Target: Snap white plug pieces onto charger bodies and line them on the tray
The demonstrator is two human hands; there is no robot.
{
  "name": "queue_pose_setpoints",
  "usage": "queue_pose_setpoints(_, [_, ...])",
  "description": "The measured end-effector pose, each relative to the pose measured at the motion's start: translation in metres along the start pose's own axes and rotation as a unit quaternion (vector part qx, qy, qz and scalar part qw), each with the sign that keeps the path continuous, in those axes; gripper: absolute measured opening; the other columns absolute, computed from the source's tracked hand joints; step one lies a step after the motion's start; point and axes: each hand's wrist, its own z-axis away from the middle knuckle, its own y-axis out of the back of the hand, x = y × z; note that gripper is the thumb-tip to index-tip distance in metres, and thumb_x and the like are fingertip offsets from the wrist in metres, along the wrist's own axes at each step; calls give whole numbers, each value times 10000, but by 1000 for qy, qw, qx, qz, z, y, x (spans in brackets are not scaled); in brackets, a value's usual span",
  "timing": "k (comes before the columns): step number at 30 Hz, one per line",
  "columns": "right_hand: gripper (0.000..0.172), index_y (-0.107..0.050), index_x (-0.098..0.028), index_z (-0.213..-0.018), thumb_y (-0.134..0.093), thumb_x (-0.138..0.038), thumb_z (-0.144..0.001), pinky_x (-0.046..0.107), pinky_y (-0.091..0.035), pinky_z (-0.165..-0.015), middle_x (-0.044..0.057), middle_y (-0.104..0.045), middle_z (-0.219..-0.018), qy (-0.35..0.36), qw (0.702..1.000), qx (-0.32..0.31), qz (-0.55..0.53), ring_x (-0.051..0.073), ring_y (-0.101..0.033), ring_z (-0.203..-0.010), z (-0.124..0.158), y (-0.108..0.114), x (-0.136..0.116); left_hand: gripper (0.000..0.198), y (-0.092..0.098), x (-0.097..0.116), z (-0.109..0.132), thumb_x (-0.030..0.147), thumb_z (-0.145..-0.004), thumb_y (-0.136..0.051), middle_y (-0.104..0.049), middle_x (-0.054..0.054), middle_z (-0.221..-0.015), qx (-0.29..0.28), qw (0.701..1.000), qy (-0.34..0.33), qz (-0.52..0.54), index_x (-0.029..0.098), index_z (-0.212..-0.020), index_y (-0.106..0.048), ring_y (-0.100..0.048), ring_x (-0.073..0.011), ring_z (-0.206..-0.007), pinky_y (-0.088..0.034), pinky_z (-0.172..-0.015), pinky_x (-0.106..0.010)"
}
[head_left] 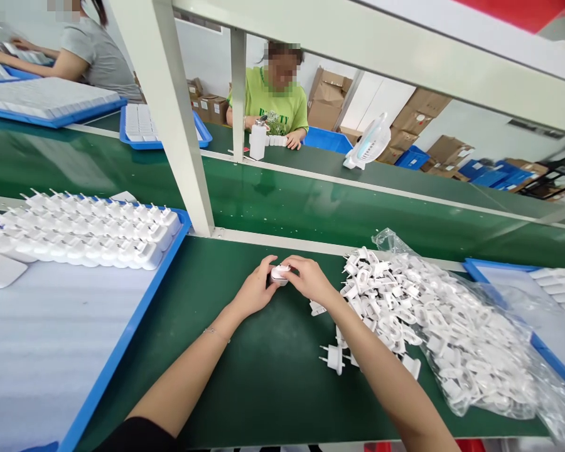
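Observation:
Over the green table (258, 383), both hands meet on one small white charger housing (279, 274). My left hand (257, 285) wraps round its left side, fingers closed. From the right, my right hand (309, 276) pinches its top with thumb and fingers. Part of the housing is hidden by the fingers. Close to my right forearm lies a pile of white plug pieces (381, 295), spilling out of a clear plastic bag (480, 339). One loose plug piece (333, 359) with two pins sits at the pile's near left edge.
At left, a blue tray (122, 351) holds rows of white chargers (89, 229), pins up. Another blue tray (541, 342) stands at far right. A metal frame post (169, 119) rises ahead. Across the line, a person in green (275, 103) works near a white bottle (258, 139) and a fan (370, 143).

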Motion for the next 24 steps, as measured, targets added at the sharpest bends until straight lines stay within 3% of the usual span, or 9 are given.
queue_pose_setpoints(9, [111,-616,-203,-900,-509,-209,-869,239,-377,-680,23,-627,-932,-38,998,-18,54,144,-578,-782,1,1,-6,541,2,2,0,193,-819,-522,-591,-74,-1160,0,1000,-2,14,220,-1312,-302,-561,-216,-1059,-426,-927,-382])
queue_pose_setpoints(13, [93,-616,-226,-875,-551,-287,-852,228,-354,-616,4,-631,-874,-63,997,-40,33,145,-564,-745,0,3,-1,240,11,5,-4,308,-866,-492,-623,-45,-1032,-24,995,-10,97,197,-1079,-504,-587,-176,-946,-456,-867,-318])
queue_pose_setpoints(16, [121,-600,-232,-845,-551,-342,-853,221,-351,-601,-9,-620,-835,-65,997,-41,10,136,-550,-710,1,-1,3,204,14,5,-7,368,-869,-491,-623,-31,-913,-16,991,9,135,174,-896,-545,-593,-163,-865,-473,-809,-292])
queue_pose_setpoints(20, [111,-575,-228,-887,-515,-320,-872,228,-354,-607,1,-600,-865,-49,998,-6,36,136,-549,-711,6,-7,3,182,12,2,-8,355,-867,-497,-621,-25,-900,-10,993,3,115,180,-896,-540,-588,-164,-856,-468,-808,-299])
queue_pose_setpoints(24, [111,-565,-221,-944,-524,-223,-841,248,-394,-654,16,-617,-920,-18,999,-26,24,153,-569,-758,10,-6,-1,188,9,6,-1,337,-869,-485,-622,-30,-931,9,998,-15,58,185,-967,-539,-591,-168,-864,-463,-802,-298])
